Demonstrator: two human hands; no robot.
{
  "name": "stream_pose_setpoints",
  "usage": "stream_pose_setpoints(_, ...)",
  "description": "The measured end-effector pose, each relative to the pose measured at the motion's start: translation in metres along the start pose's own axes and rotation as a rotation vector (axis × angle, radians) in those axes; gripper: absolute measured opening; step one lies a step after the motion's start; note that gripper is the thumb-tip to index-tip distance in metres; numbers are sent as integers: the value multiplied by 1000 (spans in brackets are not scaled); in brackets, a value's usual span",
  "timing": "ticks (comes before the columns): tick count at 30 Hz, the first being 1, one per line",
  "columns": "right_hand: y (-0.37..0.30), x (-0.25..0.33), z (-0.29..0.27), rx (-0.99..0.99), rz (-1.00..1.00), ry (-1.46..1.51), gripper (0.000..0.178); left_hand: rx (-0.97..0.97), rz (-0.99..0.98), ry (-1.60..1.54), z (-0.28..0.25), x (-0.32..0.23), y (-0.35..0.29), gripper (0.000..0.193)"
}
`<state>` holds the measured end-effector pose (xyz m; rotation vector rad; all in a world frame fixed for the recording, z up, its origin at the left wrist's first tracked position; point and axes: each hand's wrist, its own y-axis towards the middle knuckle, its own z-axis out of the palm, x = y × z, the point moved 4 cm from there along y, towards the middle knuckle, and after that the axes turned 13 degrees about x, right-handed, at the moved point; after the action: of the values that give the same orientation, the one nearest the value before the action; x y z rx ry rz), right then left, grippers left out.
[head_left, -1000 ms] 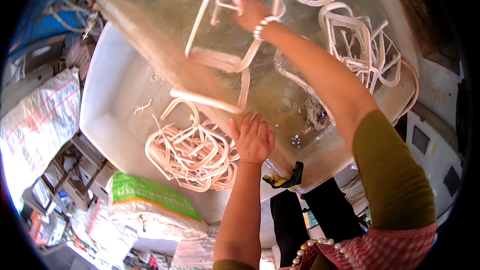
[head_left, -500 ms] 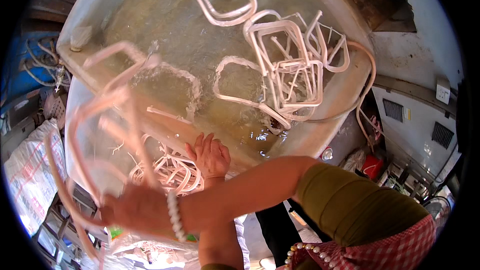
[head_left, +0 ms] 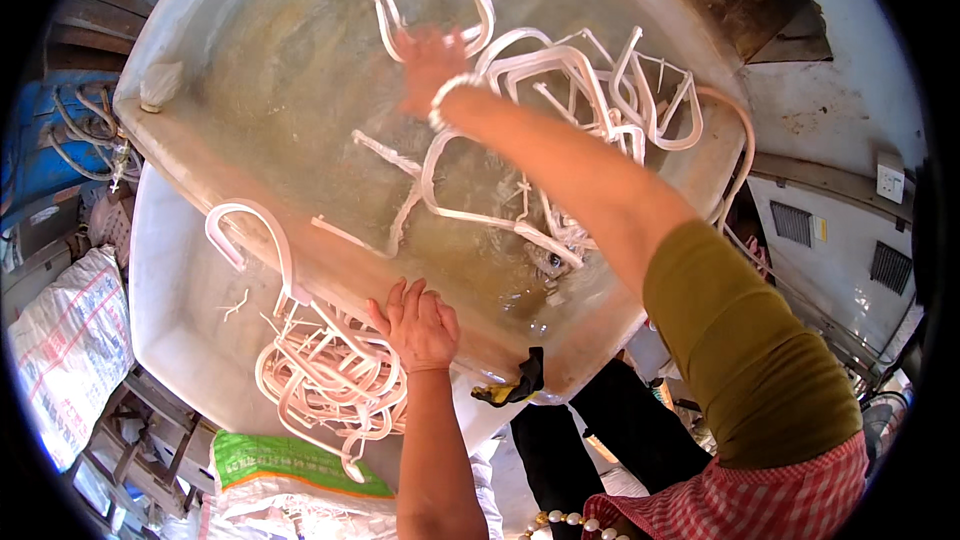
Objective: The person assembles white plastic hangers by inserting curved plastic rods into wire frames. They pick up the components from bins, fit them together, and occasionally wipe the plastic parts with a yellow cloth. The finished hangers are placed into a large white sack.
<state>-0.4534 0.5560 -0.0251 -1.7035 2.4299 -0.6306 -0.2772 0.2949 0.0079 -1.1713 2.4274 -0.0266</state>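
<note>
My left hand [head_left: 421, 328] rests open on the near rim of a large water-filled tub [head_left: 300, 285], fingers spread. My right hand [head_left: 432, 68], wearing a white bead bracelet, is smeared by motion over the water. It overlaps the lower edge of a pale pink, rounded plastic frame [head_left: 482, 15]; whether it grips the frame I cannot tell. More such frames [head_left: 575, 60] lie tangled in the water to the right, partly behind my right forearm. Left of my left hand, a heap of pale pink plastic pieces [head_left: 325, 370] sits in a second white tub, a large hook-shaped piece [head_left: 275, 225] on top.
A black and yellow item [head_left: 515, 385] hangs at the tub's near edge. Below the heap is a green and white sack [head_left: 300, 470], and another white sack [head_left: 75, 350] stands far left. A hose [head_left: 745, 130] curves along the right side. A metal cabinet [head_left: 830, 230] stands beyond it.
My right hand has swung from the lower left, where it held pink plastic pieces, to over the water. Those pieces have left the hand; a hook-shaped piece now tops the heap. My left hand stayed put.
</note>
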Motion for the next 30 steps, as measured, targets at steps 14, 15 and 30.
stream_pose_setpoints(14, -87, 33, -18, -155, -313, 622, 41, 8, 26, 35, 2, 4, -1, 10)
stream_pose_setpoints(15, -102, 49, -34, -109, -359, 794, 41, 7, 27, 46, 3, 5, 0, 10)
stream_pose_setpoints(30, -220, 38, 18, -94, -344, 944, 47, 14, 11, 399, 30, 1, 1, 17)
